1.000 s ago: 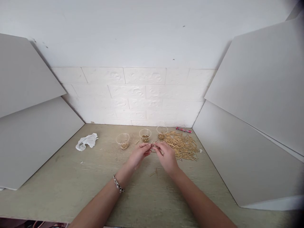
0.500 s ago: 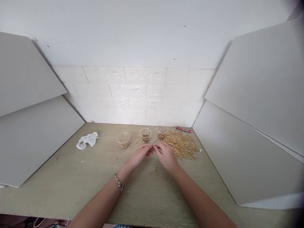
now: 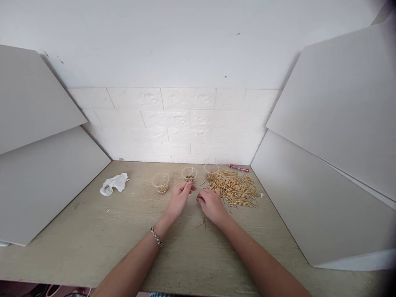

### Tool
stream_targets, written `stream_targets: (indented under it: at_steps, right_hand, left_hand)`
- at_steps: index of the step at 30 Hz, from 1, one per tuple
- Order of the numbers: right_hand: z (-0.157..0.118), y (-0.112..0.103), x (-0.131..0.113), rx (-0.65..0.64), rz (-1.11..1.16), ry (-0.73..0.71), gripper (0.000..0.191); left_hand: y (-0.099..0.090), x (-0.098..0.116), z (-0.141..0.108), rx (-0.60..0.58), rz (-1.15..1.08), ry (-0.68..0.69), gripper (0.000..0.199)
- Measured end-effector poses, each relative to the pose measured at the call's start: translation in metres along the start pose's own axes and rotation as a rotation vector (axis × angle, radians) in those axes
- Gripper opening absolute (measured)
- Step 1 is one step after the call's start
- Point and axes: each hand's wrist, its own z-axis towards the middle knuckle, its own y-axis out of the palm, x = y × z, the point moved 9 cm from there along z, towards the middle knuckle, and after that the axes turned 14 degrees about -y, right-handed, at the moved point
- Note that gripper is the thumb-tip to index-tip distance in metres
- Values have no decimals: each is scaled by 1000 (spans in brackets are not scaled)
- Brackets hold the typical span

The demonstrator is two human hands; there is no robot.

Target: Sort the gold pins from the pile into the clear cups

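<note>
The left hand (image 3: 178, 200), fingertips close together, is at the near side of the middle clear cup (image 3: 189, 168). The right hand (image 3: 213, 205) curls left of the brass-coloured pins (image 3: 238, 189); whether either holds anything is unclear.

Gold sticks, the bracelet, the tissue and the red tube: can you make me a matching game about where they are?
1. gold sticks
2. bracelet
3. tissue
4. red tube

A. around the wrist of the left hand
B. on the right, near the back wall
C. heaped beside the right hand
D. crumpled, on the left side of the table

Right pairs: 1-C, 2-A, 3-D, 4-B
</note>
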Motion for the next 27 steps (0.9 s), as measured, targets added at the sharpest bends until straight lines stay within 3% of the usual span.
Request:
stream_targets:
  at_steps: [8, 21, 27]
  right_hand:
    - [-1, -2, -8, 58, -72, 28, 11]
    - [-2, 3, -6, -7, -82, 31, 11]
    - [-1, 1, -6, -37, -87, 6, 11]
  left_hand:
    - [3, -2, 1, -15, 22, 12, 39]
    - [5, -5, 2, -30, 32, 20, 36]
    - [-1, -5, 3, 39, 17, 26, 36]
